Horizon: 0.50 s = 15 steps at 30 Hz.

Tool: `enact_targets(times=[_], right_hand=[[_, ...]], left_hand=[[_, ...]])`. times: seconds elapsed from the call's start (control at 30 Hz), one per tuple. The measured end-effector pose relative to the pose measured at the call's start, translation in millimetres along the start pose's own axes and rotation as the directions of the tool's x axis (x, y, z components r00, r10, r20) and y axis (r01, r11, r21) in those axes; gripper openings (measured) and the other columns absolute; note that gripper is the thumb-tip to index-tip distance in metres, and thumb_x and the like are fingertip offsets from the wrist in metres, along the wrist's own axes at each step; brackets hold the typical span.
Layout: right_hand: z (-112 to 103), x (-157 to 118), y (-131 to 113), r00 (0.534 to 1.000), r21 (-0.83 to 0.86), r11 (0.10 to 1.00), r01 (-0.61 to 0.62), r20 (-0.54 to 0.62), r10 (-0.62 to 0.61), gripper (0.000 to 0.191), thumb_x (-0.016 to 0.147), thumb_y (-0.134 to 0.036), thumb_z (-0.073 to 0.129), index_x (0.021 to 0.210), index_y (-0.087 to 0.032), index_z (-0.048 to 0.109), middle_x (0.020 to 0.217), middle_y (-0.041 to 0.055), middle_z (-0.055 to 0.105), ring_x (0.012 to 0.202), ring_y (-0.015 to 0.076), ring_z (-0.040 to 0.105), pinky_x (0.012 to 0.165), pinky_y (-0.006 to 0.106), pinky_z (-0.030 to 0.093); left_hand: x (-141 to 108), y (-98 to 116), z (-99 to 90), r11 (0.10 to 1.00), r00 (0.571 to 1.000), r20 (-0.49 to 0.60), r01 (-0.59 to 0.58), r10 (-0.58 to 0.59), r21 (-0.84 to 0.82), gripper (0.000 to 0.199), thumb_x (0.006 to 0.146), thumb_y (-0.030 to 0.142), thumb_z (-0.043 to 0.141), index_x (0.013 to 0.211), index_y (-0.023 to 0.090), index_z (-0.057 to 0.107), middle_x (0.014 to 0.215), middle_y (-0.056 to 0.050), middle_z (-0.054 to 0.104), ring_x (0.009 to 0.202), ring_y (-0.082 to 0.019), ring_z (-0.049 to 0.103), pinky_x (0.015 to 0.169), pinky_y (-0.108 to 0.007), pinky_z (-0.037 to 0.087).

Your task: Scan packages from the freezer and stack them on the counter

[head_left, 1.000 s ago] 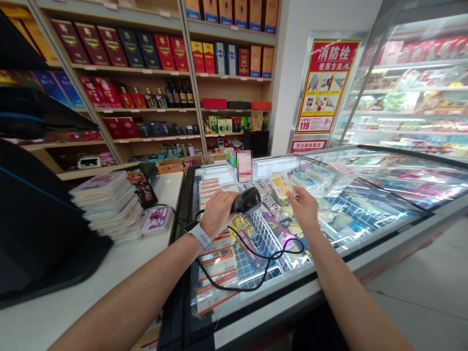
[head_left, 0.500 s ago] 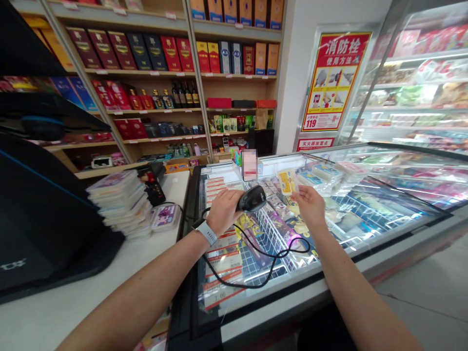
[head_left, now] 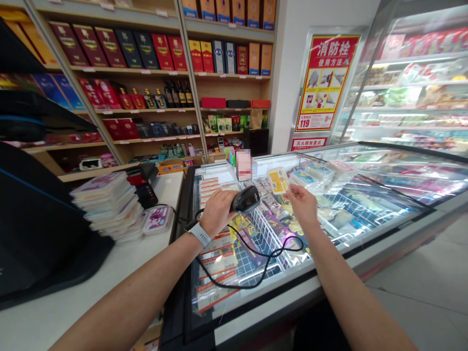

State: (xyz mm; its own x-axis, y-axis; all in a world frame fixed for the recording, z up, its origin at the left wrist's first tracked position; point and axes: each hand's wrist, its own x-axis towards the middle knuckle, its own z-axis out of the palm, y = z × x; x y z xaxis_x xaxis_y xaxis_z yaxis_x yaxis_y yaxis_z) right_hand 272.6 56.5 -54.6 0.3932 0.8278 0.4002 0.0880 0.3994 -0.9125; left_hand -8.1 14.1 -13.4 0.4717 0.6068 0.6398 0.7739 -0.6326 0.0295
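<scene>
Left fingers [head_left: 226, 197] clamp scanner [head_left: 247, 199]; right fingers [head_left: 297, 192] pinch yellow pack [head_left: 278, 181] by edge; open gap between.

Wooden shelves [head_left: 230, 87]: they stand along the back, with several rows of goods.
Dark red boxes [head_left: 89, 45]: three, upright, at left of the dark blue boxes [head_left: 129, 48].
Dark bottles [head_left: 175, 96]: in the row below these boxes, upright and close together.
Paper bag [head_left: 256, 118]: brown, under the orange box [head_left: 260, 104].
Poster [head_left: 327, 83]: red and yellow, with the number 119, on the white wall [head_left: 292, 48].
Floor [head_left: 431, 278]: pale, at lower right.
</scene>
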Motion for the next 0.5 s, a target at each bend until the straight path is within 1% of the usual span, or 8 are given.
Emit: enact_targets(times=[0.2,0.37,0.5], right_hand=[[-0.2,2.2,4.0,1.000,0.023,1.000,-0.007,0.011,0.007,0.046,0.067,-0.049,0.075,0.099,-0.016,0.069,0.083,0.0069,0.075,0.073,0.0242,0.073,0.076,0.045,0.061],[-0.4,2.7,5.0,1.000,0.024,1.000,-0.006,0.007,0.006,0.045,0.067,-0.047,0.075,0.099,-0.016,0.069,0.082,0.0067,0.075,0.071,0.0236,0.072,0.076,0.044,0.061],[-0.3,2.7,5.3,1.000,0.038,0.999,-0.005,0.018,0.004,0.046,0.067,-0.048,0.076,0.099,-0.016,0.069,0.083,0.0070,0.075,0.073,0.0231,0.072,0.076,0.043,0.061]], left_hand=[[-0.1,0.5,-1.6,1.000,1.000,0.003,0.011,-0.011,0.003,0.045,0.077,0.013,0.069,0.120,0.019,0.058,0.115,-0.010,0.070,0.108,-0.028,0.063,0.097,-0.043,0.048],[-0.2,-0.3,-1.4,1.000,1.000,0.007,0.017,-0.017,0.011,0.048,0.075,0.012,0.069,0.121,0.018,0.058,0.117,-0.011,0.070,0.110,-0.028,0.063,0.099,-0.044,0.047],[0.1,-0.7,-1.4,0.999,0.999,0.000,0.033,-0.033,0.021,0.045,0.077,0.013,0.066,0.121,0.018,0.059,0.118,-0.011,0.070,0.111,-0.027,0.063,0.102,-0.044,0.046]])
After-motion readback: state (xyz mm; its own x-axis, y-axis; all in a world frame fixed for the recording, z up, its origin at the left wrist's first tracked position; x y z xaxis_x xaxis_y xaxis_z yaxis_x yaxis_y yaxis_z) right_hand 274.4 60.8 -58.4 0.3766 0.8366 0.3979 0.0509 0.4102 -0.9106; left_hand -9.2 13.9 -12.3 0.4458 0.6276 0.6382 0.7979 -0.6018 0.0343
